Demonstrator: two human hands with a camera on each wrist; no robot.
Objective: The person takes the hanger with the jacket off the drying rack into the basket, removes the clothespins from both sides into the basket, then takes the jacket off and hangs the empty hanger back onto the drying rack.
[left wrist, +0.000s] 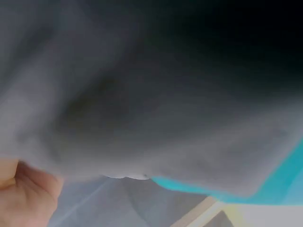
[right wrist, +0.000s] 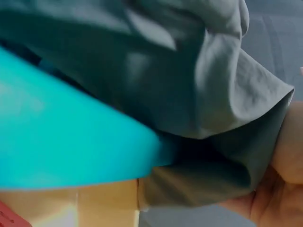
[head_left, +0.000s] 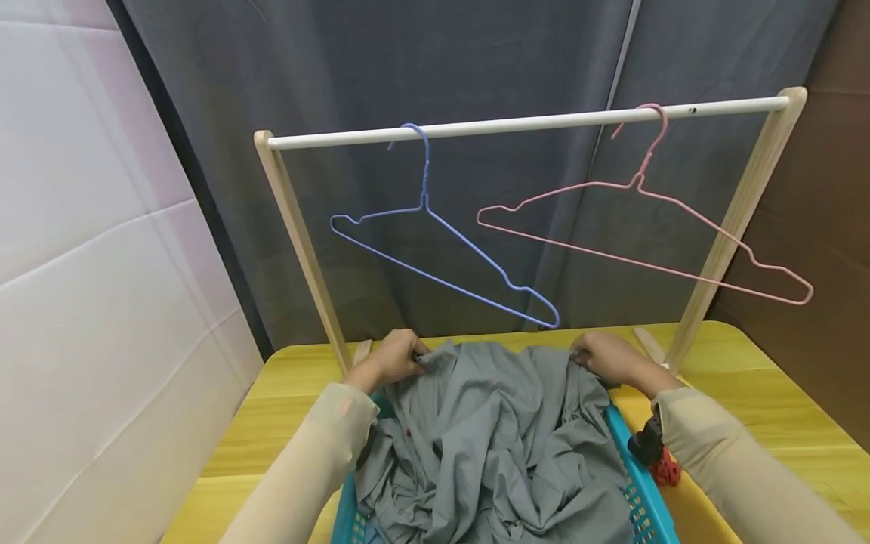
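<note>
A large crumpled grey cloth, its kind hidden by the folds, spreads over a turquoise basket. In the head view my left hand grips the cloth's far left edge. My right hand pinches its far right edge, and the fabric sags between the two hands. The left wrist view is mostly blurred grey fabric, with the left hand at its lower left corner. In the right wrist view, the right hand holds a folded edge of the cloth beside the basket's rim.
Behind the basket stands a rack with a white rail and wooden legs. From it hang a blue hanger and a pink hanger. A red object lies on something yellow right of the basket, on the wooden table.
</note>
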